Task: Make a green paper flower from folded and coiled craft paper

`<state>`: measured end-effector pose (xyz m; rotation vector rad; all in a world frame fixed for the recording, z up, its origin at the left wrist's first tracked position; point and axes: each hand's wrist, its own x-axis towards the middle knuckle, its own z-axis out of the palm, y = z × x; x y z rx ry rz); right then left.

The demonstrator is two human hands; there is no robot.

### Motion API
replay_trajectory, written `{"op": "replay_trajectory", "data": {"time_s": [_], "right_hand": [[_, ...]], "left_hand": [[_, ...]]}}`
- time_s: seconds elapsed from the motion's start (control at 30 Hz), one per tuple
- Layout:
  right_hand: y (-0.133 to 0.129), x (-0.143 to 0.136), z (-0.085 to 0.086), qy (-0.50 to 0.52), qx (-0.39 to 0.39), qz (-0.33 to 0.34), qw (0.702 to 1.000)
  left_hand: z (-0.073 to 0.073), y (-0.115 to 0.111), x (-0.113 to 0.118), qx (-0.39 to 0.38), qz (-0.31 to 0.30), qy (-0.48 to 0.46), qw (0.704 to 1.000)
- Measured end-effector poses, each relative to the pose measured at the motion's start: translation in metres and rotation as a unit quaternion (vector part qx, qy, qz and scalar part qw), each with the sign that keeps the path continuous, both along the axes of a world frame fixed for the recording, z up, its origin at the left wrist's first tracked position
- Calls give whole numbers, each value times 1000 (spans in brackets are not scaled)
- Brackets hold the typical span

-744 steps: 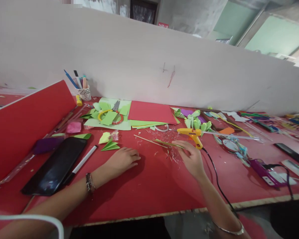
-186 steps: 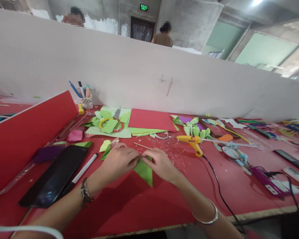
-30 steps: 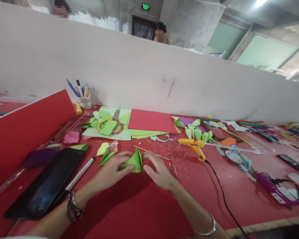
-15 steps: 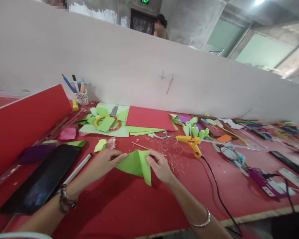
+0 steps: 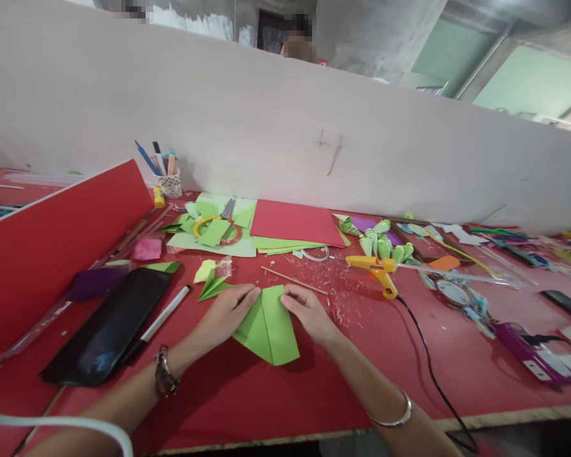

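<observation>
left hand (image 5: 234, 312) and right hand (image 5: 309, 312) each pinch an upper edge of the creased green paper (image 5: 269, 327).

At 12 o'clock: partition (image 5: 247, 120) hides the lower body of a person (image 5: 299, 49); head blurred. Past 3 o'clock: black device (image 5: 568, 305) cropped by right edge. At 6 o'clock: green paper (image 5: 271, 327) covers some fingers of left hand (image 5: 228, 312) and right hand (image 5: 309, 312).

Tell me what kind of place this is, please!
It looks like a craft workshop or craft room. There's a yellow glue gun on the red table, scissors among cut green paper, and a cup of pens.
</observation>
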<state>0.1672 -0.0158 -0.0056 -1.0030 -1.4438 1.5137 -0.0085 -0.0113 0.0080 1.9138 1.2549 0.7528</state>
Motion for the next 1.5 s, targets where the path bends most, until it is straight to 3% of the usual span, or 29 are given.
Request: {"op": "replay_trajectory", "data": {"time_s": [0.17,0.47,0.73,0.9,1.17,1.5], "right_hand": [[0,-1,0,-36,-3,8,999],[-4,-4,1,-60,17,52,997],[-3,-4,-1,-82,37,29,996],[0,-5,0,-69,32,-36,996],[-13,-11,4,-204,130,18,970],[4,0,-8,-152,70,-104,980]], "left_hand": [[-2,-1,4,19,-27,8,999],[-8,0,7,6,30,-15,999],[-10,2,4,14,61,-23,998],[-9,2,2,53,42,33,997],[-9,1,2,123,26,127,984],[-1,9,-13,63,16,116,991]]}}
